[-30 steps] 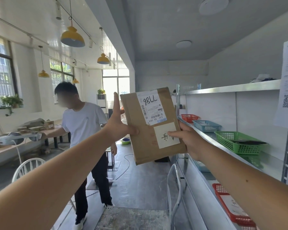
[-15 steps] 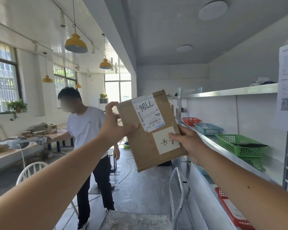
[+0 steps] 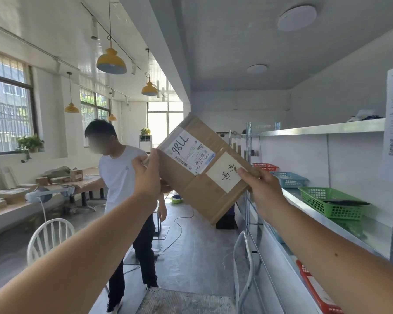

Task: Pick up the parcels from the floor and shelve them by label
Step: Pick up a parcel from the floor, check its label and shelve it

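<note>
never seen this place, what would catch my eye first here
A tilted brown cardboard parcel with a white shipping label fills the centre, held up by the left hand and right hand. Behind it on the left stands a person in a white t-shirt; a green plastic basket sits on the metal shelf at right.

The parcel [image 3: 204,171] label reads "7786", handwritten, upside down.

One head-worn wide-angle view looked forward down the room from about chest height, slightly upward toward the ceiling. Both forearms reached in close from the bottom edge; the shelf [image 3: 322,129] ran along the right.
</note>
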Demonstrator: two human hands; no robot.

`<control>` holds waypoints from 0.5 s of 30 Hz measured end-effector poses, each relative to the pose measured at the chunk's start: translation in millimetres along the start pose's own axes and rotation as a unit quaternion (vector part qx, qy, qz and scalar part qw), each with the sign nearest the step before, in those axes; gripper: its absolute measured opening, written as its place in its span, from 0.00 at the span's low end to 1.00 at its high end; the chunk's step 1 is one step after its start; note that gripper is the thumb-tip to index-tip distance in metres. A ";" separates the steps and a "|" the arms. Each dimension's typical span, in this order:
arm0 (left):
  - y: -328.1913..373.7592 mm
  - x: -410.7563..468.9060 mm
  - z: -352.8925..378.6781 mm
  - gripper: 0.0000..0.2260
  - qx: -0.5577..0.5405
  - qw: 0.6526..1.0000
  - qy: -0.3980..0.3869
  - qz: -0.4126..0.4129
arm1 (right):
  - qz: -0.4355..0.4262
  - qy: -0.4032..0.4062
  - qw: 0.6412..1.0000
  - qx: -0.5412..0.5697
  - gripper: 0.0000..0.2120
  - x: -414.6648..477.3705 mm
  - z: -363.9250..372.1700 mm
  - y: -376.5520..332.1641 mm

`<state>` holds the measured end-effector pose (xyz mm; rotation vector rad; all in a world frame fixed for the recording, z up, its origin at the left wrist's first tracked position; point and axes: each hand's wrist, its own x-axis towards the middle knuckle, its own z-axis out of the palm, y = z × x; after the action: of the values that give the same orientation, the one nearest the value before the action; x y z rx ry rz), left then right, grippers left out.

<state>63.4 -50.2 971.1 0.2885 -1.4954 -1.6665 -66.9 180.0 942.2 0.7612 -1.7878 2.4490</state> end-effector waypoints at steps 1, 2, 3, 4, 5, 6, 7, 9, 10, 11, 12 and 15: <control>-0.3 -1.5 0.8 0.17 -0.018 1.000 0.011 -0.015 | -0.002 0.004 0.999 0.033 0.23 1.3 1.8 -0.3; -0.3 -3.2 0.9 0.16 -0.037 0.999 0.021 -0.032 | -0.001 0.009 0.998 0.065 0.13 2.4 4.0 -0.5; -0.4 -5.3 0.9 0.17 -0.058 0.997 0.030 -0.048 | 0.004 0.014 0.996 0.092 0.07 2.2 6.5 -0.9; -1.3 -6.5 0.5 0.17 -0.078 0.994 0.037 -0.062 | 0.012 0.022 0.993 0.117 0.06 1.5 9.4 -1.2; -3.0 -7.0 0.9 0.18 -0.097 0.992 0.045 -0.074 | 0.019 0.023 0.990 0.137 0.07 0.9 11.5 -1.4; -5.1 -7.2 0.7 0.18 -0.115 0.988 0.055 -0.083 | 0.024 0.021 0.987 0.155 0.08 -0.3 13.9 -2.5; -7.3 -7.2 0.9 0.18 -0.131 0.985 0.068 -0.090 | 0.030 0.012 0.987 0.157 0.08 -2.4 16.3 -4.5; -10.5 -7.7 1.6 0.20 -0.165 0.977 0.090 -0.103 | 0.047 -0.022 0.990 0.131 0.13 -7.0 20.5 -6.8; -11.3 -8.7 2.2 0.22 -0.185 0.971 0.099 -0.111 | 0.063 -0.045 0.991 0.113 0.17 -9.0 21.3 -6.8; -11.9 -9.5 2.5 0.24 -0.202 0.967 0.103 -0.119 | 0.080 -0.070 0.989 0.102 0.18 -11.7 21.8 -6.7; -12.9 -10.0 3.9 0.26 -0.217 0.962 0.106 -0.125 | 0.098 -0.094 0.985 0.103 0.17 -13.3 22.3 -6.8; -12.9 -11.2 8.4 0.27 -0.249 0.952 0.107 -0.142 | 0.136 -0.136 0.973 0.126 0.22 -11.5 21.9 -0.3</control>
<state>59.0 -37.4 957.7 0.4038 -0.8623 -2.1015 -48.6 163.5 943.0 0.9712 -1.7912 2.9189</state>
